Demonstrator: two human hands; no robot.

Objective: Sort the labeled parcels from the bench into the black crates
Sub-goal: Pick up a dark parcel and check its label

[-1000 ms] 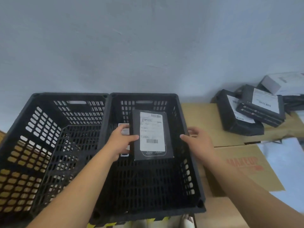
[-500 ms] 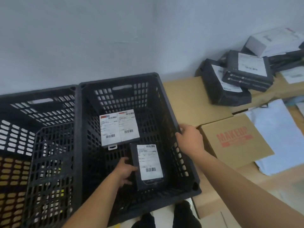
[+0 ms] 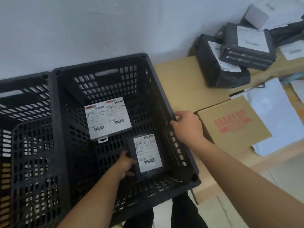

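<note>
Two black slotted crates stand side by side; the right crate (image 3: 166, 99) holds a flat parcel with two white labels (image 3: 107, 117) on its floor. My left hand (image 3: 125, 165) reaches down inside this crate and grips the left edge of a small black parcel with a white barcode label (image 3: 148, 153), which lies low near the crate's floor. My right hand (image 3: 187, 125) grips the crate's right rim. The left crate (image 3: 31, 129) shows no parcel in its visible part. Black labeled parcels (image 3: 230, 63) are piled on the bench at the upper right.
A cardboard box printed MAKEUP (image 3: 233, 124) sits right beside the right crate, with flat cardboard (image 3: 185, 83) behind it. Pale plastic mailers (image 3: 271, 112) and a white box (image 3: 256, 15) lie further right. A grey wall runs behind everything.
My left hand has lowered the small black parcel from above the crate down to its floor. My right hand moved onto the crate's right rim and stays there.
</note>
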